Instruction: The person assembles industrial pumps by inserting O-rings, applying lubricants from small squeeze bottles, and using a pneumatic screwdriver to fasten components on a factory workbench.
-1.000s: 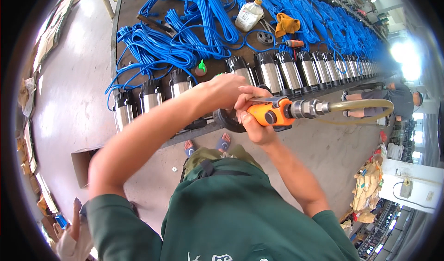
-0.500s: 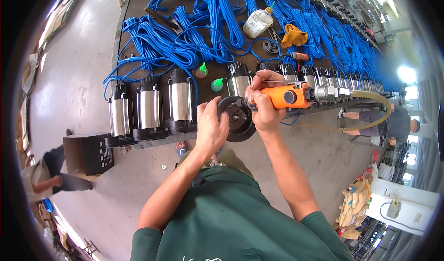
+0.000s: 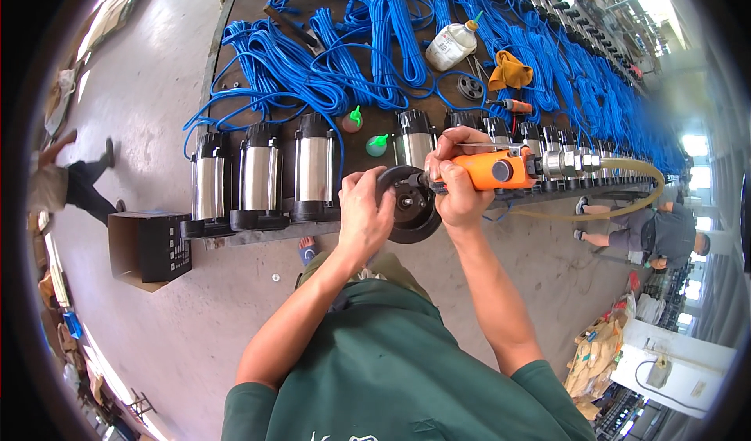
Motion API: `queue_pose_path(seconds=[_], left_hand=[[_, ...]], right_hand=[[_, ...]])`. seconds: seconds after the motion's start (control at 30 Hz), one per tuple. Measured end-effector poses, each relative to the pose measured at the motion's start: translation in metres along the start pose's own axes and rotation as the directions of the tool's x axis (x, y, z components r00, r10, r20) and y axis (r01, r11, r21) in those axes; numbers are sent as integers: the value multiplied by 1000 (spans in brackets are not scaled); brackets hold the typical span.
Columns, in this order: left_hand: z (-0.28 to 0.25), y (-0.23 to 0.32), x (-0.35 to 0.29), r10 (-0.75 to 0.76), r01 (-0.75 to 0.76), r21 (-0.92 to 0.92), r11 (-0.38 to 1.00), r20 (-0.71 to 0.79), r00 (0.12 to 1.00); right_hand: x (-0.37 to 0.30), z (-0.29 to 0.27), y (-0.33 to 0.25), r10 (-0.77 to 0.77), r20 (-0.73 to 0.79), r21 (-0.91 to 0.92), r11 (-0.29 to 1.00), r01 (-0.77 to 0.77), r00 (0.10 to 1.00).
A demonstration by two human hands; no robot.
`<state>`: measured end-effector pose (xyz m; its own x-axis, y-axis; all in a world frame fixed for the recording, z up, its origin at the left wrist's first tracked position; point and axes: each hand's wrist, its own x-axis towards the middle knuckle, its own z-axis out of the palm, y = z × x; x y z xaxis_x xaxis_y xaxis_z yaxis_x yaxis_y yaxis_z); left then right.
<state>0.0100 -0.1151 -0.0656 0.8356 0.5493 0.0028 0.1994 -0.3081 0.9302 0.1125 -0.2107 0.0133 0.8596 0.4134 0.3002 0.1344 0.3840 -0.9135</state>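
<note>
My left hand [image 3: 363, 216] is closed on the left rim of a black round part [image 3: 422, 228], dished, with a small metal centre. Whether anything is attached behind it cannot be seen. My right hand [image 3: 461, 197] grips an orange air screwdriver [image 3: 479, 172], its fingers wrapped around the body and lever. The driver's black nose points left, at the part's upper right edge. A metal fitting [image 3: 565, 163] joins the tool to a yellowish hose [image 3: 659, 191]. Just beyond my hands stands a steel pump [image 3: 415, 132] with a black top.
More steel pumps [image 3: 313, 167] line the bench edge. Behind them lie blue cable coils [image 3: 297, 69], a white bottle [image 3: 451, 46], green-tipped small bottles [image 3: 377, 145], an orange cloth [image 3: 511, 71] and another orange driver [image 3: 512, 105]. An open box [image 3: 149, 245] sits on the floor. Two people [image 3: 665, 234] are nearby.
The view has shifted slightly, so the bench things appear farther right. Both hands keep their holds on the part and driver. The person at the far left has moved farther up the picture.
</note>
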Motion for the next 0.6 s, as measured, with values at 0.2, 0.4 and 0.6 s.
queue_pose_path(seconds=[0.2,0.4,0.6], left_hand=[[1,5,0,-120,120,-8,993,1,993],[3,2,-1,-108,109,30,994,-25,994],[2,4,-1,-66,67,37,997,-26,998]], right_hand=[[0,1,-1,14,7,-5,1000,-14,1000],[2,1,1,25,22,16,1000,-25,999],[1,2,0,32,19,19,999,-33,999]])
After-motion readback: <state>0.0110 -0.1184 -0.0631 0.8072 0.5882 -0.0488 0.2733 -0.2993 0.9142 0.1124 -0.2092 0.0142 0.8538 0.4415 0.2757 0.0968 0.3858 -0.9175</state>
